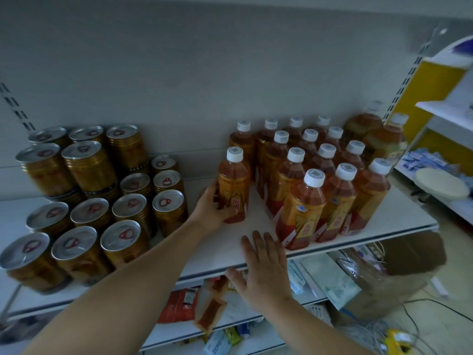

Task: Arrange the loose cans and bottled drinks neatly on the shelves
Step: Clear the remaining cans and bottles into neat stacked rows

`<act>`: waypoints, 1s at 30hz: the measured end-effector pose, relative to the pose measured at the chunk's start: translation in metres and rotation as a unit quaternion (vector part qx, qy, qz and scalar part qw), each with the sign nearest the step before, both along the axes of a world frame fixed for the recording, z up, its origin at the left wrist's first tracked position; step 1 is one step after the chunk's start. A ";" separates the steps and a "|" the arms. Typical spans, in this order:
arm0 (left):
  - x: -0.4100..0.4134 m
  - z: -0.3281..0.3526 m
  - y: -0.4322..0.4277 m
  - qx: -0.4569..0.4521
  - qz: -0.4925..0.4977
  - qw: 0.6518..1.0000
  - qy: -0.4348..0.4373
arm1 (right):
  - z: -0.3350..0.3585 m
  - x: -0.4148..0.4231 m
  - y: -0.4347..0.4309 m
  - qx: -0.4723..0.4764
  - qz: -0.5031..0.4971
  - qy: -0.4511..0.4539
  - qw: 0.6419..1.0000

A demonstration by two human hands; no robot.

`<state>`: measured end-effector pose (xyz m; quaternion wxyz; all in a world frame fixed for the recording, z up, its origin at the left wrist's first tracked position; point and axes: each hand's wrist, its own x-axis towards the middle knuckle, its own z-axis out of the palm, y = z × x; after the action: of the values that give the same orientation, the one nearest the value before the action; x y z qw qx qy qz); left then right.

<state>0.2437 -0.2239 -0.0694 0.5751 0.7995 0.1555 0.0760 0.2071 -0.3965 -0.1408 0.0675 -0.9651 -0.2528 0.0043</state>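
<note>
Here, the head view shows a white shelf (256, 221) carrying two groups of drinks. The left hand (213, 210) wraps around the lower body of a single tea bottle (234, 184), which stands upright on the shelf, apart from and left of the main block of tea bottles (330, 175). That block stands in rows, white caps up, with two larger bottles (376, 139) behind it at the right. The right hand (263, 267) lies flat over the shelf's front edge, fingers spread and holding nothing. Gold cans (102, 196) with red pull tabs fill the shelf's left part, some stacked two high at the rear. Below, a lower shelf (179, 329) holds loose packets.
</note>
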 end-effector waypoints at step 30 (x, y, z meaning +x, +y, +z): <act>0.058 0.004 -0.015 0.077 0.004 0.997 0.007 | -0.003 0.000 -0.001 0.004 0.008 -0.025 1.000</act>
<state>0.3021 -0.2390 -0.0652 0.5107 0.8412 0.1561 0.0843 0.2074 -0.3974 -0.1435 0.0649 -0.9627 -0.2620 -0.0203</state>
